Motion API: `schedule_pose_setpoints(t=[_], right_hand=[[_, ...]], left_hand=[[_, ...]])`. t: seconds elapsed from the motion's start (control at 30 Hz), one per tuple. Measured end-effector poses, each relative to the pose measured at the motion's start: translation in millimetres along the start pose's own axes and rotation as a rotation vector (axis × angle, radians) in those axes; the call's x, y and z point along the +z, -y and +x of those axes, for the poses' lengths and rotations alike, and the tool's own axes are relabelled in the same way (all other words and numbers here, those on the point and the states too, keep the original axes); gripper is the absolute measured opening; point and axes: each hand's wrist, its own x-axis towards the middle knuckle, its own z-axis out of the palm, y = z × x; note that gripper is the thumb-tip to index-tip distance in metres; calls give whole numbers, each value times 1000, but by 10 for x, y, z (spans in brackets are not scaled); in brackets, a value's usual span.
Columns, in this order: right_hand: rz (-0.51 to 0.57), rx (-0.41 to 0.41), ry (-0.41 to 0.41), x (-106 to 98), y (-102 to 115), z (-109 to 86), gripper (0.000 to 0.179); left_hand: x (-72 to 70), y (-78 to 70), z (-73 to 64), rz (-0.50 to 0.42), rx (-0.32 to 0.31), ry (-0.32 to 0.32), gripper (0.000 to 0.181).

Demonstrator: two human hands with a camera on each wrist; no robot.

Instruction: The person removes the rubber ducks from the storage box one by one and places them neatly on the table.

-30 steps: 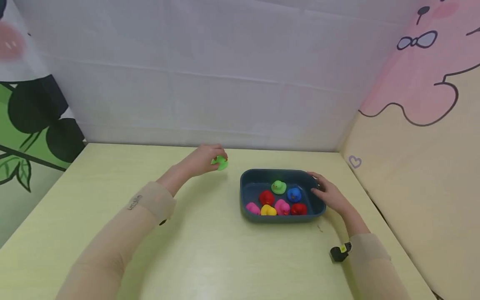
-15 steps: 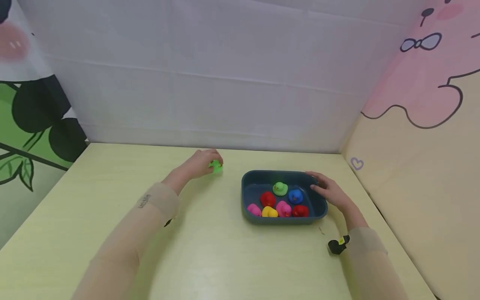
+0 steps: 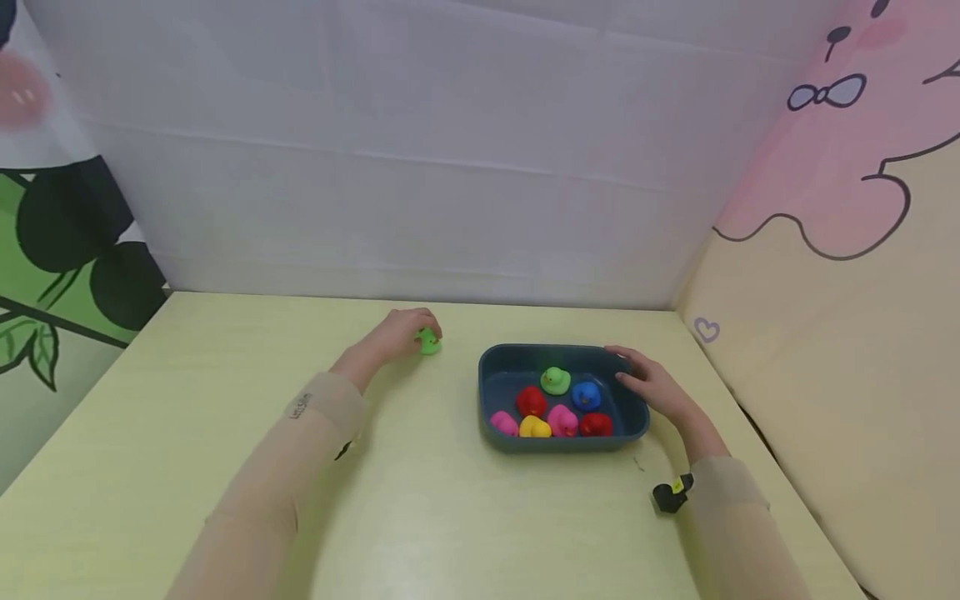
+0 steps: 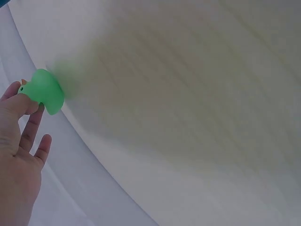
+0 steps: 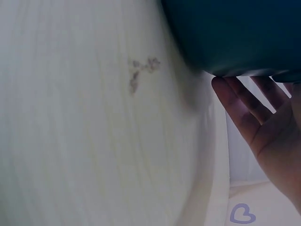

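Note:
My left hand (image 3: 396, 335) pinches a light green rubber duck (image 3: 429, 342) between thumb and fingers, low over the back middle of the table. In the left wrist view the duck (image 4: 47, 91) sticks out past the fingertips, its beak toward the hand. A dark blue-green plastic tub (image 3: 562, 445) stands to the right. It holds several rubber ducks: one green duck (image 3: 555, 381), a blue duck (image 3: 587, 396), a yellow duck (image 3: 536, 427), and red and pink ones. My right hand (image 3: 660, 392) grips the tub's right rim, thumb over the edge and fingers against the outer wall.
The pale yellow table (image 3: 450, 517) meets a white cloth wall (image 3: 390, 208) at the back. A cream and pink printed panel (image 3: 840, 350) runs along the right side, and a green and black print (image 3: 71, 217) borders the left. A black wrist device (image 3: 671, 495) hangs under the right sleeve.
My left hand has lowered toward the table and slightly left with the green rubber duck in its fingers. The right hand stays on the tub's rim, and the tub stays put.

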Motion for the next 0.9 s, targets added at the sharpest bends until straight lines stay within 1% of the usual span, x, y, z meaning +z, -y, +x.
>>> schedule_pose_setpoints(t=[0.1, 0.3, 0.4, 0.6, 0.77, 0.9], right_hand=[[-5, -7, 0, 10, -1, -2, 46], [-9, -22, 6, 11, 5, -16, 46], [-9, -25, 2, 13, 11, -16, 46], [-5, -9, 7, 8, 16, -23, 46], [3, -9, 11, 11, 14, -29, 46], [7, -15, 8, 18, 5, -24, 46]], left_hand=[[24, 4, -5, -17, -14, 10, 38], [19, 2, -45, -154, -102, 7, 40], [29, 16, -56, -180, -133, 8, 44], [64, 1, -42, -251, -183, -49, 42], [86, -34, -32, -262, -236, -63, 41], [118, -39, -24, -262, -302, -79, 43]])
